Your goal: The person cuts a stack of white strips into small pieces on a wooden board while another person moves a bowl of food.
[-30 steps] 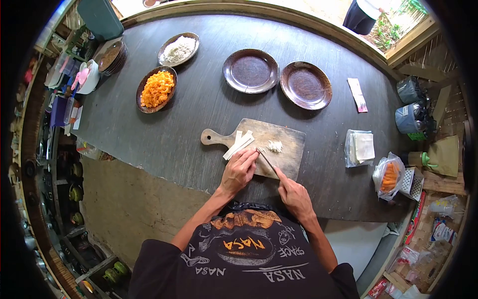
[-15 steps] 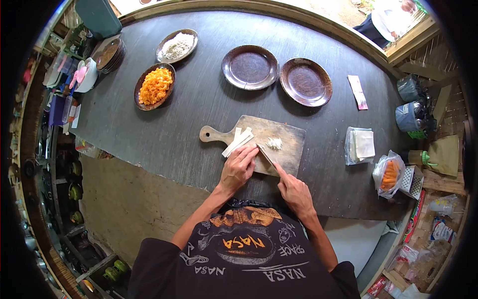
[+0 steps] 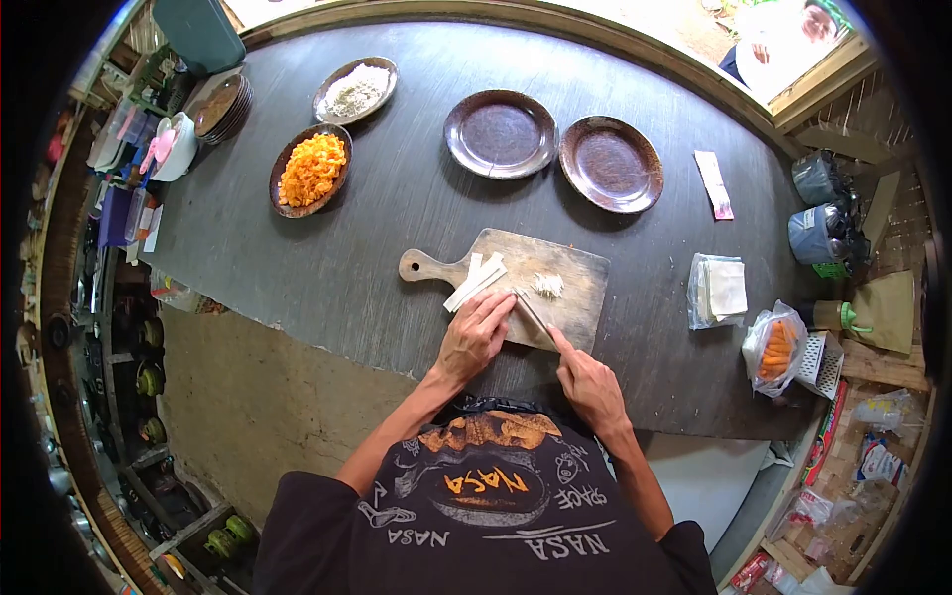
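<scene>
A person's left hand [image 3: 471, 340] curls its fingers over pale strips [image 3: 476, 282] on the bench's [image 3: 397, 183] cutting board [image 3: 583, 297]; the right hand [image 3: 592, 389] grips a knife [image 3: 534, 315]. Cut shreds [image 3: 547, 286] lie right.

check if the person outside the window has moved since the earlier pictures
Yes, the person outside has moved right in the view, closer to the right-hand window post.

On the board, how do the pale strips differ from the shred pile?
The pale strips are long and flat; the shred pile is fine, short bits. The strips reach the left hand; the shred pile lies clear of it. Both are pale and rest on the cutting board.
</scene>
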